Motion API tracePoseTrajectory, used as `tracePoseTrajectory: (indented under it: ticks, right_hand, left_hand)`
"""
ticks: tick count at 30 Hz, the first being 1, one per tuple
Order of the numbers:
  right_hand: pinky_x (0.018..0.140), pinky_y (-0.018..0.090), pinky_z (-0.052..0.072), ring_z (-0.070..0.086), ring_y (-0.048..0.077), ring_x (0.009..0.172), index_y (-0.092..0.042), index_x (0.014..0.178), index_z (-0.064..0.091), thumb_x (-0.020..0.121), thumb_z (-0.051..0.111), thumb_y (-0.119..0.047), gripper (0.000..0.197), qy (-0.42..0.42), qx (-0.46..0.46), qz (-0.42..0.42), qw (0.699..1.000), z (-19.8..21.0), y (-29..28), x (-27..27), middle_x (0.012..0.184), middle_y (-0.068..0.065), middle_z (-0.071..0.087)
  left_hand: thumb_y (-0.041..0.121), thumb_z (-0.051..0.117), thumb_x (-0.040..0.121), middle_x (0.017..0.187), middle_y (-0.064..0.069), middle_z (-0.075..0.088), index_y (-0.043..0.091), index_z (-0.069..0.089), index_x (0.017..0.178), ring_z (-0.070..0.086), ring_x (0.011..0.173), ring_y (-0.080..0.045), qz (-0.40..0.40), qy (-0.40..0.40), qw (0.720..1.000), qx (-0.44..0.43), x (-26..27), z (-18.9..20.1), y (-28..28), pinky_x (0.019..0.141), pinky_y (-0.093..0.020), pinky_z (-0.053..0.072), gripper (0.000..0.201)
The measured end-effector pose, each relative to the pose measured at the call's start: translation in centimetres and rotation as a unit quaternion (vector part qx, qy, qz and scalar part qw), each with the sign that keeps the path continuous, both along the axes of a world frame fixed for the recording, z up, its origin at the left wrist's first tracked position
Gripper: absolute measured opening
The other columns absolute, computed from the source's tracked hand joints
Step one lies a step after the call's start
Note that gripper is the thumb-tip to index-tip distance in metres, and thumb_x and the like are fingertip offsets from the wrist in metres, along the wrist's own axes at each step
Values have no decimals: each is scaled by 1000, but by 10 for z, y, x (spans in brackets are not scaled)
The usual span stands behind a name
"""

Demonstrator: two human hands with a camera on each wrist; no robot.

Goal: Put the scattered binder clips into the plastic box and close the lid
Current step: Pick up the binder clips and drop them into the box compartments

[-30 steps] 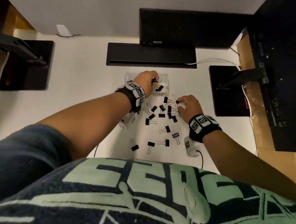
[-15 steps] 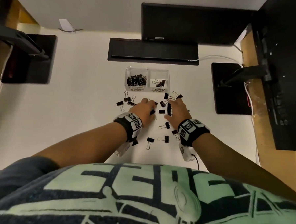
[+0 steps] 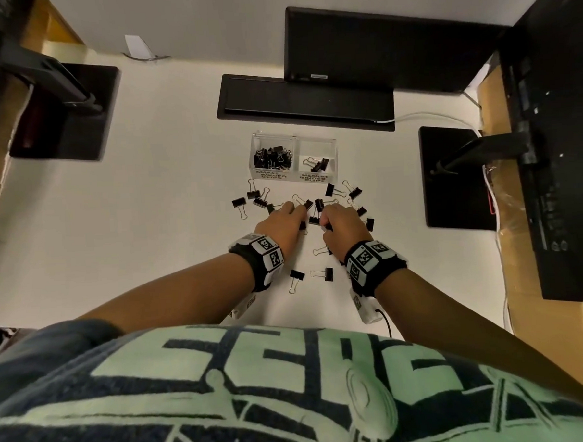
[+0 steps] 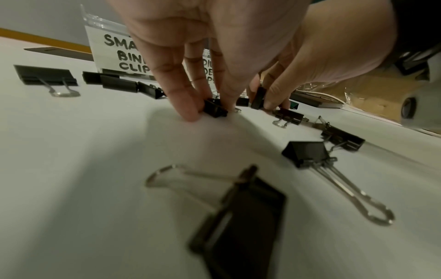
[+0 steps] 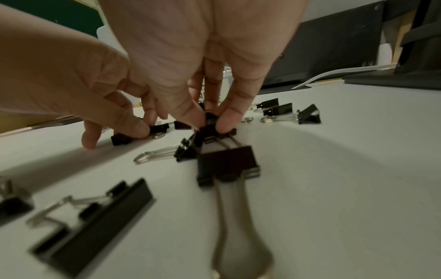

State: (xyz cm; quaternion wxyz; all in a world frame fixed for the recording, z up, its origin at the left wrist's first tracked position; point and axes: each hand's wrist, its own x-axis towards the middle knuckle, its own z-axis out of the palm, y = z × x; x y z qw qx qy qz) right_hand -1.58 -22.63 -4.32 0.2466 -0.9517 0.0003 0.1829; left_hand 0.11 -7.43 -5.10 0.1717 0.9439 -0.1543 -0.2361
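The clear two-compartment plastic box (image 3: 316, 145) stands open at the back of the white table (image 3: 148, 228). Its left cell, labelled small binder clips, holds many; the right cell, labelled medium, holds a few. Several black binder clips (image 3: 326, 273) lie scattered in front of it. My left hand (image 3: 298, 211) is down among them, and its fingertips (image 4: 190, 113) pinch a small clip (image 4: 216, 111) that lies on the table. Close beside it, my right hand (image 3: 325, 220) pinches another small clip (image 5: 210, 130) on top of a little cluster.
A black slab (image 3: 304, 102) and a monitor (image 3: 375, 47) stand behind the box. Black stand bases sit at the left (image 3: 65, 114) and right (image 3: 456, 175). A white cable (image 3: 430, 115) runs to the right, where cardboard (image 3: 543, 342) borders the table.
My left hand has come back from the box's right cell to the scattered clips and now pinches one. My right hand has stayed among the clips and closed its fingers on one.
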Motion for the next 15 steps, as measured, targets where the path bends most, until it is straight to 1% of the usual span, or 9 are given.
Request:
tracePoseTrajectory:
  ticks: [2, 4, 5, 7, 8, 10, 12, 14, 15]
  right_hand:
    - [77, 38, 47, 50, 26, 96, -11, 89, 56, 78, 47, 10, 25, -1, 23, -1, 1000, 0, -2, 0, 96, 4, 60]
    - [73, 38, 50, 55, 24, 88, -13, 84, 58, 78, 51, 6, 21, -19, 55, -25, 998, 3, -4, 0, 88, 0, 60]
    - [70, 34, 50, 56, 20, 82, -13, 83, 59, 78, 53, 4, 19, -28, 74, -51, 996, 6, -5, 2, 83, -2, 60]
    - [64, 26, 47, 52, 9, 69, -14, 83, 62, 79, 58, 1, 16, -41, 118, -120, 985, 18, -6, 10, 74, -9, 55]
    - [63, 23, 47, 51, 6, 66, -15, 83, 62, 79, 60, 0, 15, -45, 140, -149, 978, 26, -7, 16, 72, -11, 54]
    - [66, 21, 50, 53, 5, 66, -16, 84, 62, 80, 62, -2, 15, -58, 176, -180, 966, 39, -8, 30, 76, -6, 61]
    - [63, 19, 50, 55, 8, 68, -17, 85, 62, 80, 62, -2, 16, -74, 196, -194, 958, 47, -7, 47, 83, 2, 65]
    - [58, 17, 49, 57, 8, 71, -19, 85, 63, 80, 63, -4, 16, -83, 213, -205, 952, 51, -4, 65, 87, 0, 64]
    - [59, 18, 51, 59, 9, 74, -20, 85, 63, 80, 63, -5, 16, -85, 221, -210, 948, 51, -2, 73, 88, -2, 64]
  left_hand:
    - [16, 48, 92, 122, -9, 46, 18, 45, 122, 54, 105, -31, 7, 8, 1000, 0, 0, 0, 0, 78, -43, 50, 30]
    - [16, 49, 92, 120, -10, 46, 18, 46, 122, 55, 104, -32, 10, 9, 1000, 3, -1, 0, 1, 78, -42, 50, 30]
    - [15, 49, 92, 119, -10, 46, 17, 47, 121, 54, 104, -32, 9, 10, 1000, 5, -1, 0, 2, 77, -42, 50, 30]
    - [14, 50, 92, 119, -11, 45, 16, 49, 121, 52, 106, -33, 4, 12, 1000, 8, -1, -1, 3, 78, -41, 49, 30]
    - [15, 50, 91, 119, -12, 44, 16, 49, 122, 51, 106, -33, -1, 13, 1000, 4, -1, 0, 3, 78, -39, 47, 31]
    - [18, 50, 91, 118, -12, 43, 16, 48, 123, 50, 104, -32, -1, 15, 1000, -15, -3, 1, 4, 74, -34, 42, 32]
    - [18, 49, 91, 116, -13, 43, 14, 48, 124, 49, 102, -32, 5, 21, 999, -35, -4, 3, 5, 73, -31, 38, 33]
    - [11, 52, 87, 116, -15, 44, 12, 47, 126, 48, 103, -32, -4, 23, 999, -40, -5, 4, 7, 77, -34, 44, 39]
    - [6, 53, 85, 116, -15, 46, 12, 47, 127, 48, 105, -32, -10, 25, 999, -41, -5, 5, 8, 81, -37, 48, 43]
